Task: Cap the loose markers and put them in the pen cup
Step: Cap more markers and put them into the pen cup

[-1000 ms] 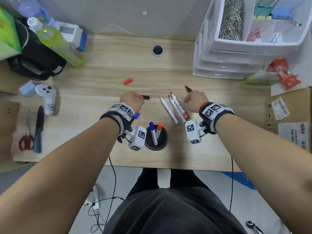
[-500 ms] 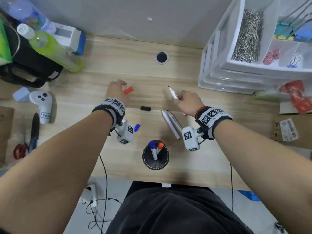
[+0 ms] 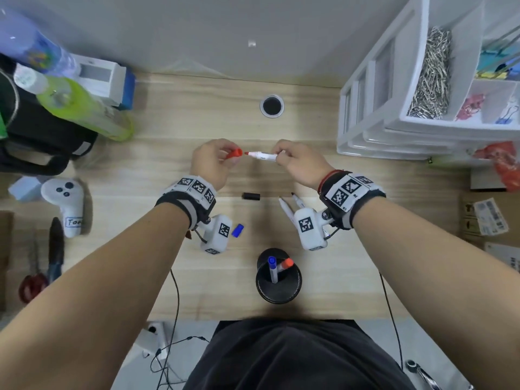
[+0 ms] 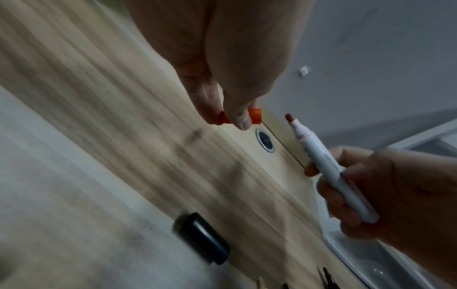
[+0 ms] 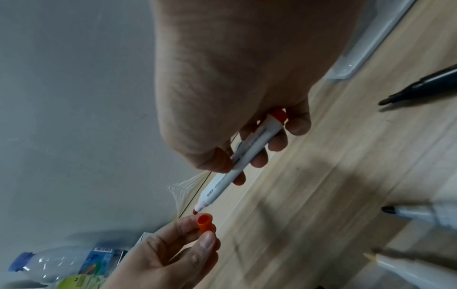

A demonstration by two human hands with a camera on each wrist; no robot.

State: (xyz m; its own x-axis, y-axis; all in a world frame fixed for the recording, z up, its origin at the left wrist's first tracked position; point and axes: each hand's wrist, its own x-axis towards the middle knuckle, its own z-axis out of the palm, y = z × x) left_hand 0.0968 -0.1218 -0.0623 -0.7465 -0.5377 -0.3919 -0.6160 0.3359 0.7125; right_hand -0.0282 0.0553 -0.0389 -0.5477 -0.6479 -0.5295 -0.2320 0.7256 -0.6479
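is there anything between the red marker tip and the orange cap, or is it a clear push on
Nothing visible stands between them. The left hand pinches the small orange cap, its open end facing the red tip of the white-barrelled marker gripped by the right hand, with only a short gap of air.

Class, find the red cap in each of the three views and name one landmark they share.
Head: red cap at centre, pinched by the left hand.
Left wrist: centre, under the thumb.
Right wrist: bottom centre.
Shared landmark: the red marker tip facing it.
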